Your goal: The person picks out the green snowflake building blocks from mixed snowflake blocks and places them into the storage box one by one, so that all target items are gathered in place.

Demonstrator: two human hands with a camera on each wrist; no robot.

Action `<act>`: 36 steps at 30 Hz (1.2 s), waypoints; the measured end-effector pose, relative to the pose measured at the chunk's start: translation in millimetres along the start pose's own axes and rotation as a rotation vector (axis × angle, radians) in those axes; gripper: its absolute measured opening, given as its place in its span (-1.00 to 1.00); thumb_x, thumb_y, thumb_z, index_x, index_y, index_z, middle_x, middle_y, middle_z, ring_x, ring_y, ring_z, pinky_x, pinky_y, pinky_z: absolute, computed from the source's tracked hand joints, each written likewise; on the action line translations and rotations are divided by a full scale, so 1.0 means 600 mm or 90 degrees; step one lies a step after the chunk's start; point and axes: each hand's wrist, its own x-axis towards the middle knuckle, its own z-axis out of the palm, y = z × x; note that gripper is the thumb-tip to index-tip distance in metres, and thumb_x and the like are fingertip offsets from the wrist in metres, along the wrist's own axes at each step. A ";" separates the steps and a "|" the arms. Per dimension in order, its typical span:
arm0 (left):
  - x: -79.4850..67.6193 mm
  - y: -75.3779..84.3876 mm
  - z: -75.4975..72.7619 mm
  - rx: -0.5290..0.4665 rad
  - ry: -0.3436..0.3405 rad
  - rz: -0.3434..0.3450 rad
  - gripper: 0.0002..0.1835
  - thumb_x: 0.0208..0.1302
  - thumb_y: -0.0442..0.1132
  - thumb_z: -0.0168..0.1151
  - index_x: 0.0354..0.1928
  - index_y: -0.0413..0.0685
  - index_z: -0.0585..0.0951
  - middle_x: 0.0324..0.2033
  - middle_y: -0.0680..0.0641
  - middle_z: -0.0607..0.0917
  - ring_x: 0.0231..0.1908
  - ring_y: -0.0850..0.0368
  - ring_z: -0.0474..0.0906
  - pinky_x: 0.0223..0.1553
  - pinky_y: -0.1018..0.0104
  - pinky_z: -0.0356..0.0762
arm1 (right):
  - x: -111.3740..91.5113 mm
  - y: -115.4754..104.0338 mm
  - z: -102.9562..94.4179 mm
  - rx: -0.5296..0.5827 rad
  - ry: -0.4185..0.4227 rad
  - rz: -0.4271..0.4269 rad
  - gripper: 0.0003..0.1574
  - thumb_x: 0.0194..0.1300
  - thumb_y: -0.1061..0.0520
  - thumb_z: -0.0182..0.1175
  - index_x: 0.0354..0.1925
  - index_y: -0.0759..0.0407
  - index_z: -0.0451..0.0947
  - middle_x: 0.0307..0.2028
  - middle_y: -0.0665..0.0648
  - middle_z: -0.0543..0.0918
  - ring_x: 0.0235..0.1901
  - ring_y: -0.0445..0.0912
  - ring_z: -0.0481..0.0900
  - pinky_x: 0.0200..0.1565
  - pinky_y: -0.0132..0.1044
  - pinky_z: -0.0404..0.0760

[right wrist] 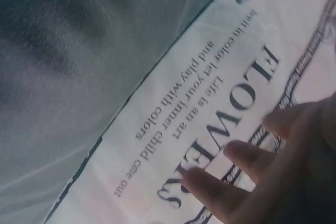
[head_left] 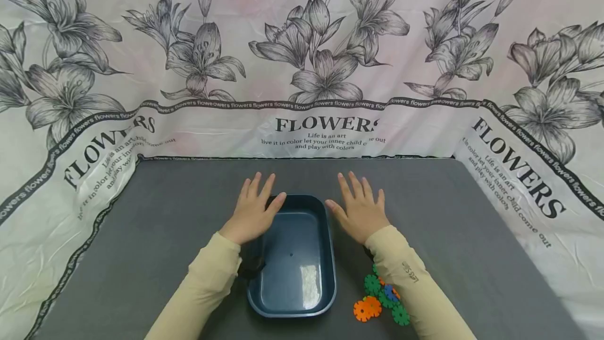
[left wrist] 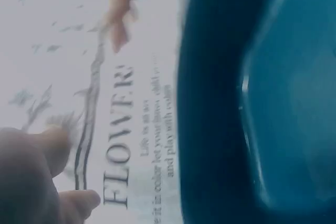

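A dark blue rectangular tray (head_left: 291, 256) with rounded corners sits on the grey table between the two forearms. My left hand (head_left: 254, 213) is spread at the tray's far left corner, holding nothing; whether it touches the rim I cannot tell. To the right of the tray, apart from it, my right hand (head_left: 359, 210) has its fingers spread with nothing in them. Green, orange and blue toothed plastic discs (head_left: 372, 284) lie in a small cluster by the right forearm, which partly hides them. The tray's wall (left wrist: 215, 98) fills the right half of the left wrist view.
The grey tabletop (head_left: 179, 214) stretches around the tray. A white cloth with printed lilies and lettering (head_left: 325, 130) hangs along the back and both sides of the table.
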 end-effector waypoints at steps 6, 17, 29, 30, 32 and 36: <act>-0.025 -0.066 -0.009 -0.289 0.006 -0.045 -0.25 0.43 0.25 -0.15 0.51 0.14 -0.06 0.47 -0.18 0.02 0.44 -0.19 -0.03 0.33 -0.27 0.06 | -0.037 0.049 -0.014 0.038 -0.052 -0.079 -0.30 0.45 -0.01 0.04 0.43 0.17 0.14 0.33 0.34 0.27 0.21 0.26 0.39 0.15 0.23 0.39; -0.063 -0.152 0.061 -0.721 -0.009 -0.036 -0.37 0.51 0.03 -0.13 0.48 -0.02 0.02 0.44 -0.09 0.09 0.43 -0.01 0.01 0.25 0.39 0.32 | -0.061 0.137 -0.016 0.091 -0.172 -0.185 -0.72 0.26 0.28 0.20 -0.04 0.24 0.55 -0.28 0.09 0.63 -0.32 -0.09 0.57 -0.26 -0.16 0.60; -0.073 -0.151 0.101 -0.705 -0.031 -0.042 -0.35 0.49 0.05 -0.08 0.50 0.22 -0.03 0.48 0.06 -0.03 0.47 0.08 -0.15 0.43 0.00 -0.16 | -0.087 0.155 0.006 0.182 -0.249 -0.167 -0.74 0.15 0.22 0.35 -0.16 0.13 0.54 -0.38 -0.04 0.51 -0.39 -0.23 0.41 -0.36 -0.32 0.48; -0.073 -0.151 0.102 -0.704 -0.033 -0.044 -0.35 0.48 0.05 -0.08 0.50 0.22 -0.03 0.48 0.06 -0.03 0.47 0.09 -0.14 0.43 0.01 -0.16 | -0.088 0.157 0.007 0.195 -0.258 -0.160 -0.75 0.16 0.22 0.35 -0.18 0.12 0.53 -0.39 -0.05 0.51 -0.40 -0.24 0.41 -0.37 -0.33 0.47; -0.072 -0.151 0.104 -0.705 -0.039 -0.052 -0.34 0.48 0.05 -0.07 0.50 0.22 -0.03 0.48 0.06 -0.03 0.47 0.09 -0.13 0.43 0.03 -0.13 | -0.092 0.160 0.009 0.221 -0.279 -0.139 -0.77 0.18 0.21 0.34 -0.20 0.10 0.51 -0.40 -0.05 0.50 -0.42 -0.25 0.41 -0.39 -0.34 0.47; -0.069 -0.150 0.108 -0.711 -0.051 -0.058 -0.34 0.48 0.05 -0.07 0.50 0.20 -0.02 0.48 0.05 -0.01 0.45 0.10 -0.07 0.36 0.33 0.10 | -0.099 0.171 0.014 0.264 -0.305 -0.104 -0.80 0.20 0.22 0.31 -0.24 0.10 0.47 -0.41 -0.03 0.48 -0.45 -0.23 0.42 -0.42 -0.35 0.46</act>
